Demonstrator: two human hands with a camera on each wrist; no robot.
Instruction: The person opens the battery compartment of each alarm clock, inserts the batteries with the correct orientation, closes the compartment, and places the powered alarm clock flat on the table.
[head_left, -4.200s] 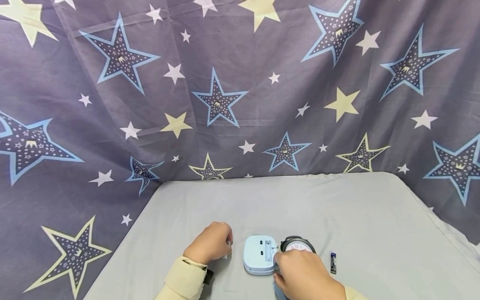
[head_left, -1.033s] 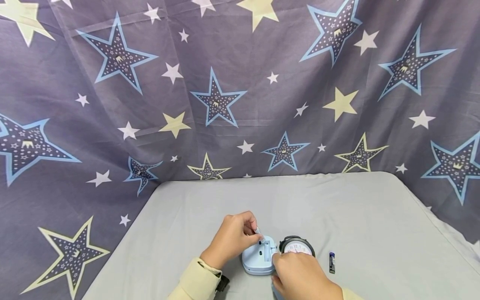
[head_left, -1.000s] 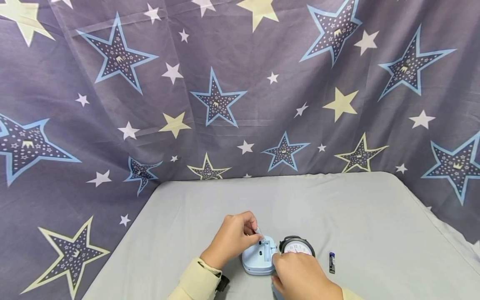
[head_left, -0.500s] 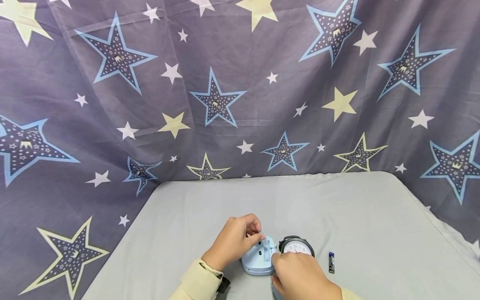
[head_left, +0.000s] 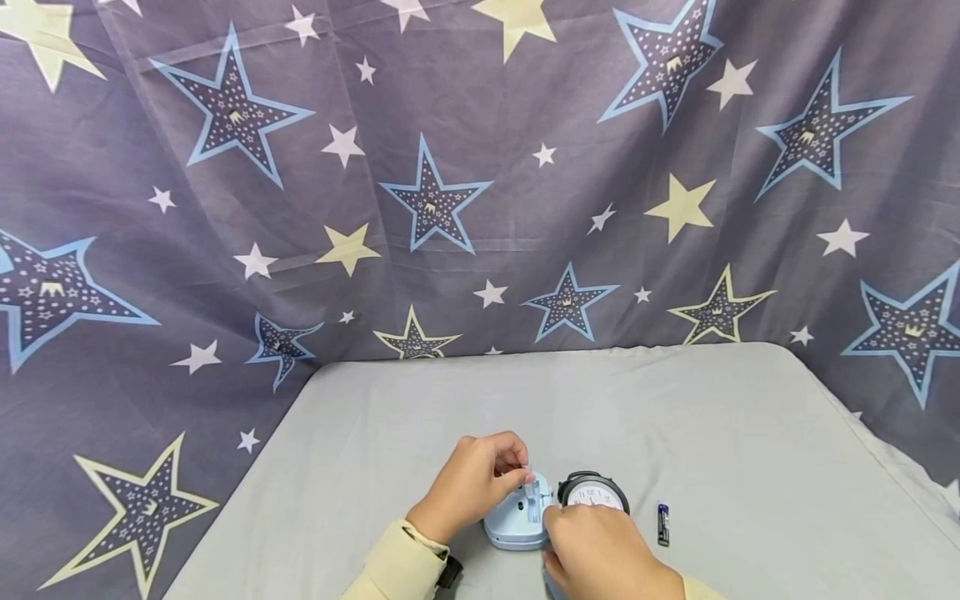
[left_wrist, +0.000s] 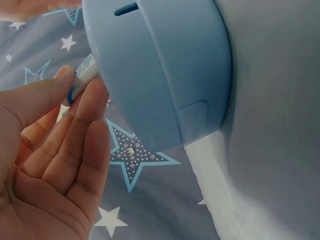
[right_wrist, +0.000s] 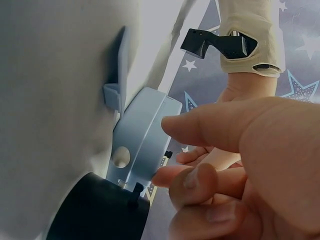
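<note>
A light blue square clock with rounded corners (head_left: pixel 510 529) lies with its back up, showing black knobs and a battery compartment. My left hand (head_left: pixel 468 479) pinches a white battery with a blue end (left_wrist: pixel 86 75) between thumb and fingers, slanted at the far end of that compartment. The inner end of the battery is hidden behind the clock in the left wrist view. My right hand (head_left: pixel 607 550) holds the clock's right side, its thumb and curled forefinger at the case edge in the right wrist view; exact contact is partly hidden.
Just beyond my right hand sits a round black clock (head_left: pixel 600 483) with a white dial. Farther right lies a dark blue battery (head_left: pixel 663 525). A light blue flat piece (right_wrist: pixel 120 75) is near the right hand. Grey cloth (head_left: pixel 600 408) covers the table, before a starry curtain (head_left: pixel 480 208).
From the left of the clock, my left hand has moved right and over the compartment with the battery, then slightly farther right and down. My right hand has barely moved.
</note>
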